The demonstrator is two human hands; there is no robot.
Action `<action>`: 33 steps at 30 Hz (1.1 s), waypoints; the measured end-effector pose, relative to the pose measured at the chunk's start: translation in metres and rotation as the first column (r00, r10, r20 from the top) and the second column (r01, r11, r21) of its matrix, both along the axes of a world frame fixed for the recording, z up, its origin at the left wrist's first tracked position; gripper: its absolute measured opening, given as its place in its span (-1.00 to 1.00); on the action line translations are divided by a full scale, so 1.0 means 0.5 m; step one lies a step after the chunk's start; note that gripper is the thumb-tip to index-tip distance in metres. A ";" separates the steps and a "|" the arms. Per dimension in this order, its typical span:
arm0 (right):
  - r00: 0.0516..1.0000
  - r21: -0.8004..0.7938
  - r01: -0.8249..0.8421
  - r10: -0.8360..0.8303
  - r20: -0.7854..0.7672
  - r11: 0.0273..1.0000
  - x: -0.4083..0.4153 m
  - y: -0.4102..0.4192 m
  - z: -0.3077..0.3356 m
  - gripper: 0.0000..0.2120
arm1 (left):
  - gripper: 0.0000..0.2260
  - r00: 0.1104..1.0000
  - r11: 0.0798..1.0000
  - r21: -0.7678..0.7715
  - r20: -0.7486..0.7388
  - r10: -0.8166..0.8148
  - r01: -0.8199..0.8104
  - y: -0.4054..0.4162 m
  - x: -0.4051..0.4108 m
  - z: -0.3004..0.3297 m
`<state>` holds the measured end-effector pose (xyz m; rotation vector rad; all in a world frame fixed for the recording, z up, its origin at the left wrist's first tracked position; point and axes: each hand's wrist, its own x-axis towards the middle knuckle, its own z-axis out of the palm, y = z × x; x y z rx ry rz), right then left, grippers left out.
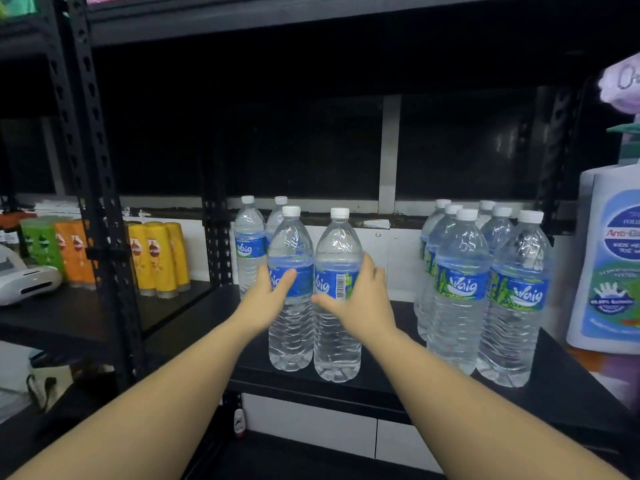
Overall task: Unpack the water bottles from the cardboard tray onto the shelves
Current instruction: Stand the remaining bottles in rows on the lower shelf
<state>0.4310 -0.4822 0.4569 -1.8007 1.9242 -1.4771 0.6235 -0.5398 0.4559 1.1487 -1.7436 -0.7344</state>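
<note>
Two clear water bottles with blue labels and white caps stand side by side at the front of the black shelf (391,379). My left hand (265,294) grips the left bottle (290,306) around its label. My right hand (362,296) grips the right bottle (337,317) at its label, thumb in front and fingers round the right side. Two more bottles (249,237) stand behind them. A group of several bottles (481,282) stands at the shelf's right. The cardboard tray is out of view.
Yellow, orange and green shampoo bottles (157,258) line the neighbouring shelf on the left, behind a black perforated upright (93,188). A white device (24,282) lies at far left. A large white soap bottle (609,258) stands at far right. Another shelf hangs overhead.
</note>
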 end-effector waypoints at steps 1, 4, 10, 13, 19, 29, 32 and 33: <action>1.000 0.030 0.004 -0.005 0.022 1.000 -0.001 0.001 -0.030 0.08 | -0.31 0.999 0.999 0.032 -0.015 -0.030 0.030 0.002 0.007 -0.017; 0.999 0.138 0.022 -0.027 0.034 0.990 -0.002 0.011 -0.106 -0.02 | -0.14 0.995 0.993 0.084 0.039 -0.091 0.087 0.008 0.028 -0.070; 0.996 0.155 0.039 -0.050 0.070 0.987 0.004 0.007 -0.168 -0.11 | -0.08 0.991 0.990 0.077 0.059 -0.120 0.116 0.002 0.041 -0.126; 0.988 0.124 -0.003 -0.016 0.152 0.992 0.002 0.004 -0.178 -0.10 | -0.10 0.995 0.996 0.047 0.052 -0.081 0.079 0.000 0.038 -0.133; 0.960 0.156 -0.127 0.081 0.268 0.980 -0.017 0.024 -0.184 -0.17 | -0.10 0.999 0.999 0.026 0.036 -0.025 0.024 0.003 0.021 -0.156; 0.966 0.091 -0.126 0.102 0.238 0.988 -0.026 0.025 -0.211 0.00 | -0.15 1.000 0.998 0.054 -0.017 -0.011 0.012 -0.007 0.013 -0.194; 0.965 0.112 -0.124 0.094 0.244 0.986 -0.027 0.023 -0.213 -0.04 | -0.16 1.000 1.000 0.020 0.000 0.006 -0.006 -0.014 0.012 -0.196; 0.967 0.127 -0.118 0.085 0.239 0.985 -0.027 0.021 -0.214 -0.08 | -0.16 1.000 1.000 0.017 0.014 0.011 -0.011 -0.017 0.013 -0.196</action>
